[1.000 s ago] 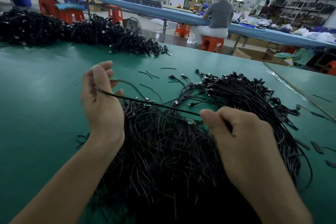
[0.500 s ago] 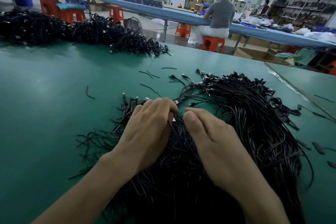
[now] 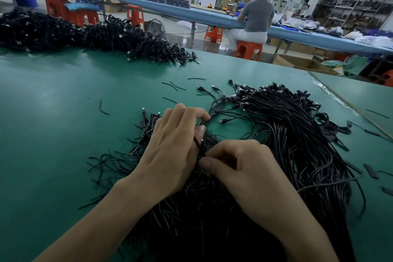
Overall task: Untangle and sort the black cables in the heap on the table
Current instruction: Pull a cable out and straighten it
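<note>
Dropped back onto the heap [image 3: 297,134], my left grip [image 3: 172,151] and right grip [image 3: 246,174] both pinch a fresh cable [image 3: 198,145] between them, ready to free it.

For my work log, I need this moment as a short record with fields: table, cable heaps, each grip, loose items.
table: green table
near heap: tangled black cables under both hands, plug ends toward the far side
left grip: hand on the near heap, thumb and forefinger pinch a strand
right grip: hand on the near heap, thumb and forefinger also pinch a strand
far heap: black cables, far left
loose items: short black pieces, scattered
</note>
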The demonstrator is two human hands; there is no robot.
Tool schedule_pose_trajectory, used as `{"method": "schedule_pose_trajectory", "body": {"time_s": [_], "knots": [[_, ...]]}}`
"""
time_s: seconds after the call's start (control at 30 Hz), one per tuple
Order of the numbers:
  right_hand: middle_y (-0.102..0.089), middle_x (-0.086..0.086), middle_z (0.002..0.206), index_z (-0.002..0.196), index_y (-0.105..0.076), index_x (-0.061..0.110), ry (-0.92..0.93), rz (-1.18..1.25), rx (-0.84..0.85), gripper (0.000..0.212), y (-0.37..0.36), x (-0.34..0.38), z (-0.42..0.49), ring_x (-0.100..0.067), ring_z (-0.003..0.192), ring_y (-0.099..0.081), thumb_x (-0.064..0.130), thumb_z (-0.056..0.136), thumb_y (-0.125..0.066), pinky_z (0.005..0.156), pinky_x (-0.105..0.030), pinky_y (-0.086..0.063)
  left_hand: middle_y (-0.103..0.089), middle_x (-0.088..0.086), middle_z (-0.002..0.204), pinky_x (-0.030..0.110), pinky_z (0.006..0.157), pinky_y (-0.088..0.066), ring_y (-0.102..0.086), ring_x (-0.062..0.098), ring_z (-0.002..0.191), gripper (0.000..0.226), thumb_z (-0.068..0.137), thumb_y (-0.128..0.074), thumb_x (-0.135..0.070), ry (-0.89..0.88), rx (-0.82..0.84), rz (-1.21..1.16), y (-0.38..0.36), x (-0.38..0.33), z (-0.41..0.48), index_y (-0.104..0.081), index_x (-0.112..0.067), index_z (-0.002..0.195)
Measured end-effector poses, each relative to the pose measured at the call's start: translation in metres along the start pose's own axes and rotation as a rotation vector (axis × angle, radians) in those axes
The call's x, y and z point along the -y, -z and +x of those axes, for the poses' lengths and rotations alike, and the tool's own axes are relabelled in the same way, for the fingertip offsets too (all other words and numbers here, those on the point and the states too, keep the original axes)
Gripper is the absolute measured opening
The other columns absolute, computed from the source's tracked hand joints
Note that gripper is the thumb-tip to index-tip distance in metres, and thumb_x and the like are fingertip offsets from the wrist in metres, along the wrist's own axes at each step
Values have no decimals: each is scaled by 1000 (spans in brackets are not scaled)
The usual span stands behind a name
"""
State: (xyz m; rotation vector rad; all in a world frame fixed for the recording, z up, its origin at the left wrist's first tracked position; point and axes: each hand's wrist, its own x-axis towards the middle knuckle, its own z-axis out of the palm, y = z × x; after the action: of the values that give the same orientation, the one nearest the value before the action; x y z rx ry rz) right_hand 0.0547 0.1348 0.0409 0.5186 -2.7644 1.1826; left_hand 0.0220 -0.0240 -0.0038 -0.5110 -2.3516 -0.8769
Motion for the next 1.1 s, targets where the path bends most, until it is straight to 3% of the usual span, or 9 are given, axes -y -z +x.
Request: {"method": "schedule_pose_trajectory", "body": {"time_s": [0.13,0.27,0.43,0.53,0.63,0.77,0.83,0.97,1.1], "knots": [[-62,18,66,76,-64,34,-77,-148,-202,17,26,-17,1,7,69,-61,25,89,-69,59,1,-40,-52,-17,76,13,64,-36,-50,1,68,10,100,-47,-22,92,-202,-162,2,2,6,-57,-21,100],[-62,12,72,78,-60,31,-262,-320,-402,18,46,-41,0,1,61,-54,25,94,-65,49,-9,-36,-43,-14,51,12,43,-30,-41,7,44,11,93,-64,-20,249,-337,-203,11,9,8,-60,-28,87],[-62,6,109,122,-60,24,-375,-356,-43,29,28,-41,4,-9,95,-58,36,96,-60,81,-22,-45,-55,-10,54,30,56,-48,-50,5,47,27,87,-40,-47,251,75,-24,6,-3,3,-57,-28,77],[-41,7,149,153,-16,32,-333,-249,-15,78,18,-35,3,-16,136,-38,48,91,-61,109,-32,-31,-50,-3,52,37,65,-50,-50,11,50,58,88,-21,-63,275,208,-22,6,-4,1,-53,-19,68],[-17,12,161,153,5,43,-206,-339,-97,90,14,-33,2,-10,148,-11,55,89,-58,117,-31,-12,-52,-1,51,36,62,-49,-53,12,51,68,94,-20,-64,287,255,-42,4,-1,2,-54,-13,62],[-37,24,148,140,-42,48,16,-241,-43,47,9,-24,6,0,141,-25,52,93,-45,118,-32,-25,-45,-7,43,27,47,-37,-42,12,41,56,97,-44,-54,268,408,-273,2,-1,2,-62,-18,59],[-55,26,119,109,-67,37,59,-195,-63,30,8,-22,7,6,115,-47,47,94,-43,99,-21,-39,-37,-9,42,29,46,-31,-35,14,42,54,98,-48,-53,259,413,-462,4,-2,4,-65,-21,58],[-55,13,71,78,-58,28,83,-80,-104,28,11,-22,7,0,70,-52,50,92,-47,63,-14,-40,-27,-9,43,19,43,-24,-22,10,40,53,92,-48,-54,344,367,-695,14,-5,10,-63,-21,54],[-48,12,68,71,-50,30,134,22,-205,35,9,-18,8,-3,64,-46,58,88,-41,60,-13,-37,-26,-9,42,17,40,-22,-20,7,37,55,92,-46,-57,461,729,-947,25,-12,9,-61,-19,54]]}}
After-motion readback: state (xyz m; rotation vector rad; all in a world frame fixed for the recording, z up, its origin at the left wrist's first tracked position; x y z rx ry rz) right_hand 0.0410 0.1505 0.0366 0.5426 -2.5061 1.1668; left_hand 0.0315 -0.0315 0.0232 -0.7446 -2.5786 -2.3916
